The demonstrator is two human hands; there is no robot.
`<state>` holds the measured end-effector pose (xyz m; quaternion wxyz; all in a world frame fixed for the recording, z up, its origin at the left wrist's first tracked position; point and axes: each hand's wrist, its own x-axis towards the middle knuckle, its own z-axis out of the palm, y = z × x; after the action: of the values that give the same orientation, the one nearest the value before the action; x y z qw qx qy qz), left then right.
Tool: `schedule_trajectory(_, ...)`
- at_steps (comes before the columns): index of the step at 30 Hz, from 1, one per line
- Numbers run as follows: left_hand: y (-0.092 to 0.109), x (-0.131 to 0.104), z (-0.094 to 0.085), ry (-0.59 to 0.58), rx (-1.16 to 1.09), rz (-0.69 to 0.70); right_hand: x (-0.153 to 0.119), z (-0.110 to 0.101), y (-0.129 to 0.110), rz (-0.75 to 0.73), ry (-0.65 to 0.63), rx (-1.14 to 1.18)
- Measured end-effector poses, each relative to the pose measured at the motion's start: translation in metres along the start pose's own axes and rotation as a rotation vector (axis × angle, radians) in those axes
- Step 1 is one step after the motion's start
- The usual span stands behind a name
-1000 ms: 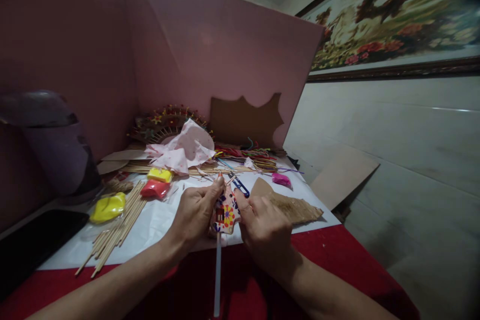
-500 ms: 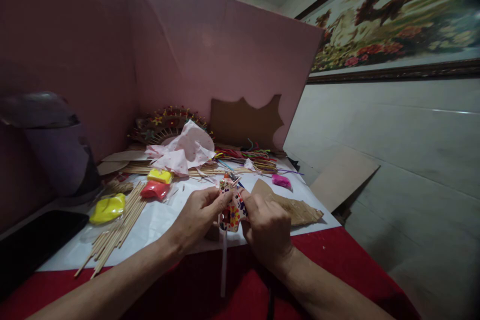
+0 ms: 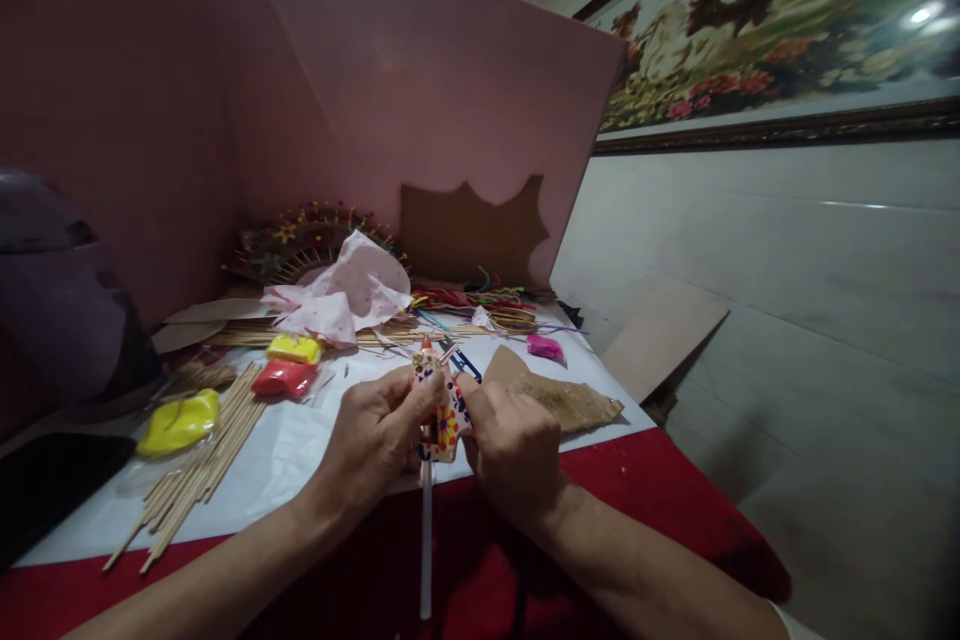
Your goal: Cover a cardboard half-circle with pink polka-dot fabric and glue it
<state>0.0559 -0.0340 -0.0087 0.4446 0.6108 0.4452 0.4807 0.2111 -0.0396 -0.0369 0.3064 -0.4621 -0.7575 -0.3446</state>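
Note:
Between my hands is a glue gun (image 3: pixel 448 425) with a colourful flower pattern and an orange tip pointing away from me. A long translucent glue stick (image 3: pixel 426 550) sticks out of its back end towards me. My left hand (image 3: pixel 379 425) pinches the gun's left side, thumb on top. My right hand (image 3: pixel 517 445) is closed around its right side, fingers curled. A short pale stick end (image 3: pixel 448 355) shows close to the tip; what grips it is hidden. Just beyond lies a blue cutter (image 3: pixel 469 360), partly covered by my right hand.
Bamboo sticks (image 3: pixel 202 460) lie at left near yellow (image 3: pixel 180 422) and red (image 3: pixel 285 378) clay packets and a dark flat object (image 3: pixel 60 490). Pink patterned cloth (image 3: pixel 352 285), coloured pipe cleaners (image 3: pixel 480 298) and a pink packet (image 3: pixel 545 348) are behind. Brown cardboard (image 3: pixel 570 400) lies right.
The view has turned slightly right, so everything sits further left in the picture. Both hands keep their hold on the glue gun, with little other visible change.

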Motion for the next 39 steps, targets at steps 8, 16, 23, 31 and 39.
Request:
schedule_trajectory(8,0.005,0.001,0.002,0.138,-0.007,0.015,0.001,-0.001,-0.005,-0.028,0.02,-0.022)
schedule_trajectory(16,-0.002,0.009,0.002,0.018,-0.194,-0.163,-0.001,0.004,-0.004,0.103,-0.188,0.129)
schedule_trajectory(23,-0.009,0.013,-0.009,-0.241,-0.137,-0.081,0.002,0.004,0.002,0.194,-0.272,0.128)
schedule_trajectory(31,-0.003,0.014,-0.01,-0.268,-0.155,-0.012,0.0,0.009,0.006,0.11,-0.093,0.115)
schedule_trajectory(39,-0.008,0.007,0.003,0.014,-0.185,-0.116,-0.002,0.005,-0.002,-0.014,0.018,-0.002)
